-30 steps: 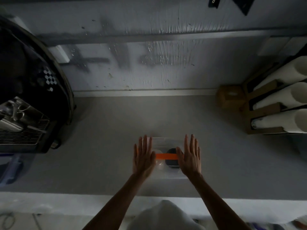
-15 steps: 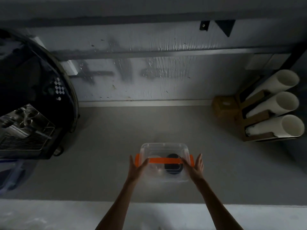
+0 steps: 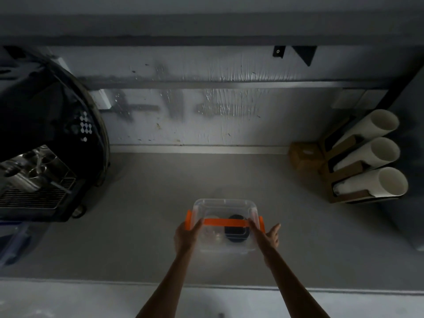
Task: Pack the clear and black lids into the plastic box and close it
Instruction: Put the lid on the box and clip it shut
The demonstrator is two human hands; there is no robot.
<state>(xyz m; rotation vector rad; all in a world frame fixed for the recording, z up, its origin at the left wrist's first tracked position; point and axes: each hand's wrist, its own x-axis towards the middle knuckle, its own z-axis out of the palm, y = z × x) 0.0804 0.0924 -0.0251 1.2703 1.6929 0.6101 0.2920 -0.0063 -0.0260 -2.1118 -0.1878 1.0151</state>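
Head view: the plastic box [image 3: 224,246] is seen at the front middle of the counter [image 3: 137,237], its cover on. The black lid [image 3: 236,236] shows through the cover, and a clear lid [image 3: 212,235] is only faintly made out beside it. The left clip [image 3: 188,220] is gripped by the left hand [image 3: 184,237], thumb laid over the cover. The right hand [image 3: 269,235] is held with its fingers [image 3: 276,228] straight and loose, palm against the right clip [image 3: 261,223]. Latching is judged to be the step in hand; it would best be done with both clips pressed inward together while the box is pinned, so that it is not slid. An orange strap [image 3: 226,222] is seen across the cover. A coffee machine [image 3: 46,157] is seen well to the left, a cardboard box [image 3: 302,157] and white tubes [image 3: 367,154] well to the right; nothing is found in the way
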